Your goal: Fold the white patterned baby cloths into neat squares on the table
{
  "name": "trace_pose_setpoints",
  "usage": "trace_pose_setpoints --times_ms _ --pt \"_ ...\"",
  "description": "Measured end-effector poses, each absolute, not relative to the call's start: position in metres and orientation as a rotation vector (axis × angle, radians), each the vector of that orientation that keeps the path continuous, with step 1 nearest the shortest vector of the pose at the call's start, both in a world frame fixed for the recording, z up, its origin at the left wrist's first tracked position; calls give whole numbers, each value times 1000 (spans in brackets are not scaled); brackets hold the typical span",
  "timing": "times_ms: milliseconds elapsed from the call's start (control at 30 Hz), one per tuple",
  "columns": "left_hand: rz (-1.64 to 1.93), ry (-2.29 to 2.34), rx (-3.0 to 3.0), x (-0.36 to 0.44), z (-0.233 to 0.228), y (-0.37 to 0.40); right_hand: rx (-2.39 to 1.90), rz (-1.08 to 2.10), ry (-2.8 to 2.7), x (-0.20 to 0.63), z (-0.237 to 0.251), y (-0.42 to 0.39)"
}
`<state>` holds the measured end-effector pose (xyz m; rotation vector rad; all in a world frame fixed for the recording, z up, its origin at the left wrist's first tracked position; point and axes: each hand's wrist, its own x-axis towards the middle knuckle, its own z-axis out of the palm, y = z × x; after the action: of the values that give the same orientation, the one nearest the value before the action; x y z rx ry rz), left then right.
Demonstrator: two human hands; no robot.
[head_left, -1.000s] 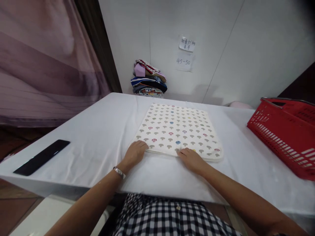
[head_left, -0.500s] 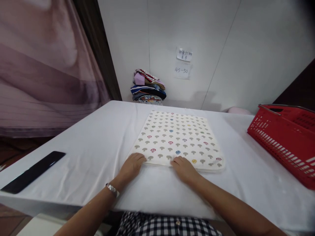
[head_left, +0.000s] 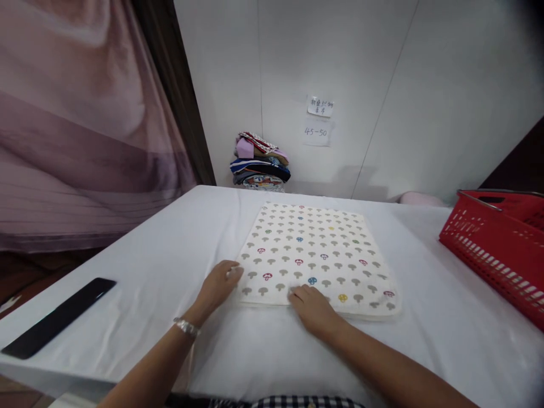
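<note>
A folded cream cloth with a mushroom print [head_left: 317, 252] lies flat in the middle of the white-covered table [head_left: 140, 283]. My left hand [head_left: 217, 286], a watch on its wrist, rests at the cloth's near left corner with fingertips at the edge. Along the near edge, a little right of that corner, my right hand [head_left: 312, 306] lies palm down, its fingers touching the cloth. Neither hand has lifted any fabric.
A red plastic basket [head_left: 495, 243] stands at the table's right side. A long black flat object [head_left: 57, 317] lies near the left front edge. A stack of folded clothes [head_left: 260, 161] sits against the far wall below two paper notes [head_left: 318, 119]. A curtain hangs at left.
The view has tilted up and shifted, so the table sits lower in frame. Both hands have slid slightly left along the cloth's near edge.
</note>
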<state>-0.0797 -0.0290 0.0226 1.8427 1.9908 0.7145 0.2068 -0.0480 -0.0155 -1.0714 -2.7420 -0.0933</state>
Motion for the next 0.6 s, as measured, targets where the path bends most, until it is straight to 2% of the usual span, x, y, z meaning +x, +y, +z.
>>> trace_pose_setpoints --times_ms 300,600 --pt "398 2247 1696 -62 14 45 -952 -116 -2720 161 -21 -36" --pt "345 2352 1770 -68 12 49 -941 -158 -2614 152 -38 -49"
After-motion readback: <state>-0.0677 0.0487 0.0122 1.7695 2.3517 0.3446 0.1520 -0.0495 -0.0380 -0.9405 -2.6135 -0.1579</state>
